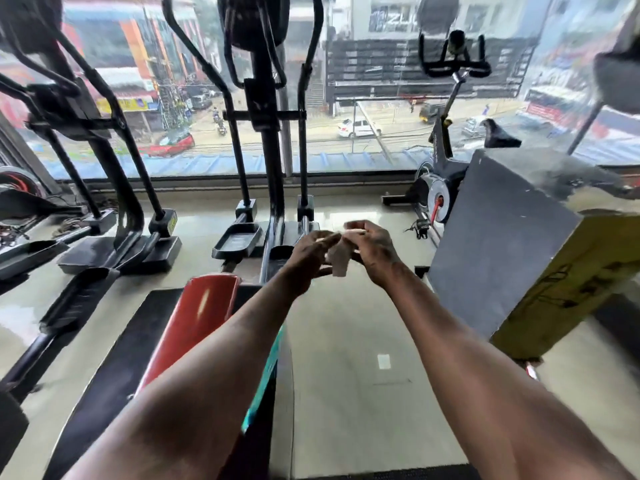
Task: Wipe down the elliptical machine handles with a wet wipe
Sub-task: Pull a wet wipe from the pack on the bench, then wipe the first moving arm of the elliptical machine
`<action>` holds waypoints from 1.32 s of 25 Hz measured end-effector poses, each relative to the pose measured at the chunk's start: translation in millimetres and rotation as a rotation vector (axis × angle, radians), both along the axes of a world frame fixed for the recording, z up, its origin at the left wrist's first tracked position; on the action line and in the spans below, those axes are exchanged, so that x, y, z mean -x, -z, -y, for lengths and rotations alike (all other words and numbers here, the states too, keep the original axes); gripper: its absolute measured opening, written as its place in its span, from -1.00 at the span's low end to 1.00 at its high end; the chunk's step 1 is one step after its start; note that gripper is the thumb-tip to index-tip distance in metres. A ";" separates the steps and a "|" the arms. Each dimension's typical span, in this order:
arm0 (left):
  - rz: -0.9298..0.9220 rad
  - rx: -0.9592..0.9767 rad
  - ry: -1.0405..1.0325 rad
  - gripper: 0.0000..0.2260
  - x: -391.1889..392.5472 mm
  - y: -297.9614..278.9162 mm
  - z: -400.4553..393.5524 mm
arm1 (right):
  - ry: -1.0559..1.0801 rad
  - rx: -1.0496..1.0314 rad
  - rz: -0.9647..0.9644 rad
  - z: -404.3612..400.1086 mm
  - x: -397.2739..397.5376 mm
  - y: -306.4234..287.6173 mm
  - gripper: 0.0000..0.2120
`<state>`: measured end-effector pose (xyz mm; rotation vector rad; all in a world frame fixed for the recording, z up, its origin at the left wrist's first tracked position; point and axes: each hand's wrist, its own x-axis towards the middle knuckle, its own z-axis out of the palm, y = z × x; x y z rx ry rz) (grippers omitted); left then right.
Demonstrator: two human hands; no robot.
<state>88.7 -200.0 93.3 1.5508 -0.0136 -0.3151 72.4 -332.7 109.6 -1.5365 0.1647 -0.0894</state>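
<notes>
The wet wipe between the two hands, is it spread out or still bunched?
Bunched: the wet wipe hangs as a narrow crumpled strip, pinched between left hand and right hand.

Pale whitish wet wipe (338, 259) between the hands, black tubular elliptical machine (268, 140) far centre, glossy red curved cover (194, 320) near left, grey-topped box with yellow side (540, 251) right, beige tiled floor (346, 358), teal strip (266, 375) near centre.

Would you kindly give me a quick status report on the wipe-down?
Left hand and right hand both pinching the wet wipe, mid-air. Elliptical handles ahead, untouched. Nothing between.
</notes>
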 end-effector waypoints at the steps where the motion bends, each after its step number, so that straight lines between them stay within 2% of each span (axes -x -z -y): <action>1: 0.000 0.000 0.005 -0.77 -8.5 -5.5 26.2 | 0.002 0.008 0.037 26.2 -11.8 -8.3 -0.83; 7: 0.073 0.084 -0.122 -0.95 -55.1 -45.2 141.8 | -0.091 0.021 0.087 145.6 -58.8 -51.1 -0.80; 12: 0.116 0.193 -0.170 -0.88 -109.2 -78.8 173.8 | -0.022 0.072 0.121 176.2 -114.1 -85.2 -0.80; 14: 0.123 0.242 -0.238 -0.89 -137.4 -87.5 173.9 | 0.040 0.244 0.185 177.4 -143.7 -92.0 -0.87; 16: 0.133 0.274 -0.296 -0.92 -169.5 -93.0 174.6 | 0.210 0.577 0.380 177.5 -176.2 -95.8 -0.89; 17: 0.134 0.274 -0.309 -0.95 -188.1 -94.8 176.0 | 0.228 0.685 0.499 176.6 -193.6 -99.3 -0.87; 19: 0.137 0.262 -0.295 -0.96 -230.4 -103.7 181.9 | 0.096 0.823 0.631 174.9 -233.2 -108.0 -0.83; 22: 0.171 0.340 -0.257 -0.93 -304.1 -126.7 192.0 | -0.026 0.954 0.610 178.8 -313.8 -118.8 -0.63; 25: 0.298 0.308 -0.273 -0.84 -397.3 -153.4 194.1 | 0.035 0.859 0.574 182.9 -409.5 -135.8 -0.83; 28: 0.350 0.224 -0.354 -0.82 -477.8 -176.1 193.4 | 0.075 0.789 0.573 180.9 -489.8 -165.1 -0.77; 33: 0.435 0.130 -0.309 -0.88 -602.4 -212.0 198.9 | 0.149 0.577 0.641 189.2 -629.7 -205.0 -0.90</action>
